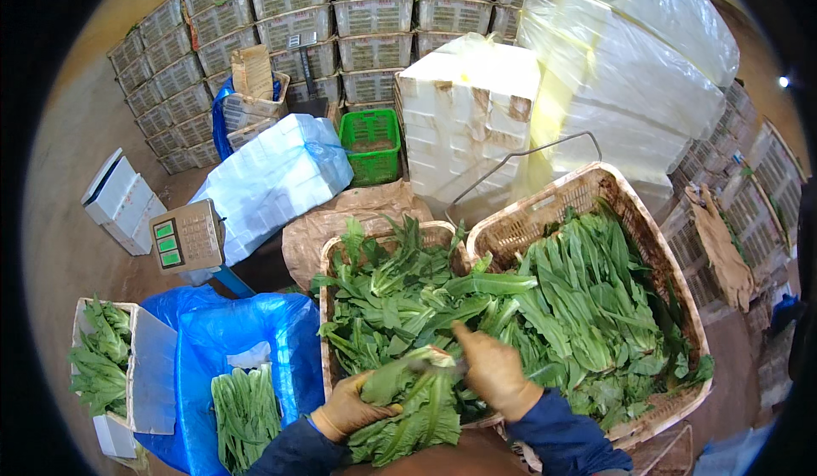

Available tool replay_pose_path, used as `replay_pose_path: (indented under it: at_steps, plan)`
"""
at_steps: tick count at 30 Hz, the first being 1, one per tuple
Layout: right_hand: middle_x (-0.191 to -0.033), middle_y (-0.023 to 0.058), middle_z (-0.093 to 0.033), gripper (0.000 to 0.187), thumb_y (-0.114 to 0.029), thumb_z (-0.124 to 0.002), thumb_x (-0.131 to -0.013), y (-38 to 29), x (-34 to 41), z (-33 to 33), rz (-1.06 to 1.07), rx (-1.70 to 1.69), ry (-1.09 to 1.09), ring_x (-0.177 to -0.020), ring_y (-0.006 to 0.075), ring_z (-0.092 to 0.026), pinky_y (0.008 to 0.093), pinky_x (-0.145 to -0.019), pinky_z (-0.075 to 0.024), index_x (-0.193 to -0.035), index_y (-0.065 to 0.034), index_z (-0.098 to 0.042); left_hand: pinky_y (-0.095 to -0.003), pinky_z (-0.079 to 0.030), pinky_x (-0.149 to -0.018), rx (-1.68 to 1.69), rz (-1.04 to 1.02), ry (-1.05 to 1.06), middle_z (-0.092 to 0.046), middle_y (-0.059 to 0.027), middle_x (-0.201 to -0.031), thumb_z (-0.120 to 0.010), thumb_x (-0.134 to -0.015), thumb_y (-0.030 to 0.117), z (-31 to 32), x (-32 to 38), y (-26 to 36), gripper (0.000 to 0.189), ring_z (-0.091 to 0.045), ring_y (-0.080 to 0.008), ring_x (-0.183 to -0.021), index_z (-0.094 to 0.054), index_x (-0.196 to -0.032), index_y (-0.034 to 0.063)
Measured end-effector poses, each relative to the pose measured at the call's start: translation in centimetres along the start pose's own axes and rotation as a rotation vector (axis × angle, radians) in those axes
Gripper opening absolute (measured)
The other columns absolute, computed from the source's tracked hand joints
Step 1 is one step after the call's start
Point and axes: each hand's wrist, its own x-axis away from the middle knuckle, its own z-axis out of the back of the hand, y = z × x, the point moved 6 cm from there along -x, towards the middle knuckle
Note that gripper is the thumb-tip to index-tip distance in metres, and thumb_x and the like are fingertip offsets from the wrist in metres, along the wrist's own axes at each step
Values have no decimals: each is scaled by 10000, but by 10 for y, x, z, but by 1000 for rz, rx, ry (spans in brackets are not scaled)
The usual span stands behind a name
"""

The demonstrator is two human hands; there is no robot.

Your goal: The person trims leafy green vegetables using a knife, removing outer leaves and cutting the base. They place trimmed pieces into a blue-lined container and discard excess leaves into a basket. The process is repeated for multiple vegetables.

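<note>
My left hand (357, 406), in a tan glove, grips a head of leafy lettuce (415, 406) in front of my body. Its pale cut stem end points toward my right hand (494, 371), also gloved. A short, blurred grey blade (440, 365), apparently a small knife, extends from the right hand against that stem end; its handle is hidden. Just beyond my hands stands a plastic crate (324, 342) heaped with loose leafy heads (396, 297). To the right, a larger, dirt-stained crate (692, 323) holds long-leaved greens (587, 291) laid side by side.
At left, a blue plastic liner (191, 348) surrounds bundled greens (246, 406), beside another crate of greens (102, 361). A scale display (187, 237) rises behind them. Foam boxes (274, 176), a green basket (370, 147), wrapped white blocks (469, 99) and stacked crates (373, 16) stand beyond.
</note>
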Motion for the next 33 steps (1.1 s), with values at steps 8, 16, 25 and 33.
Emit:
replay_pose_path:
  at_steps: [8, 16, 25, 33]
  plan:
    - [-1163, 98, -764, 527, -144, -788, -874, 45, 7, 28, -135, -1060, 201, -967, 154, -721, 311, -837, -566, -1374, -58, -648, -387, -561, -968, -197, -620, 262, -725, -167, -1263, -946, -691, 157, 31, -46, 50, 624, -722, -315, -1084, -648, -1227, 40]
    - [-1316, 155, -670, 697, -24, -831, -737, 5, -20, 65, 112, -958, 592, -1198, 266, -648, 354, -1047, -499, -1401, -31, -617, -455, -381, -1189, -215, -886, 175, -584, -148, -1478, -902, -783, 277, 15, -97, 124, 814, -505, -332, -1419, -545, -1483, 66]
    - [-1157, 148, -710, 775, 24, -896, -638, 0, -23, 54, 87, -570, 629, -1049, 323, -682, 383, -948, -545, -1368, -84, -660, -446, -486, -1074, -587, -891, 433, -707, -119, -1261, -866, -814, 288, -5, -88, 142, 405, -642, -376, -1215, -708, -1122, 80]
    - [-1279, 108, -710, 657, 40, -865, -727, 35, -24, 34, -19, -929, 472, -1147, 201, -665, 319, -1003, -519, -1352, -19, -669, -371, -563, -854, -338, -629, -147, -760, -96, -1009, -910, -770, 241, 20, -42, 160, 282, -731, -247, -980, -717, -902, 83]
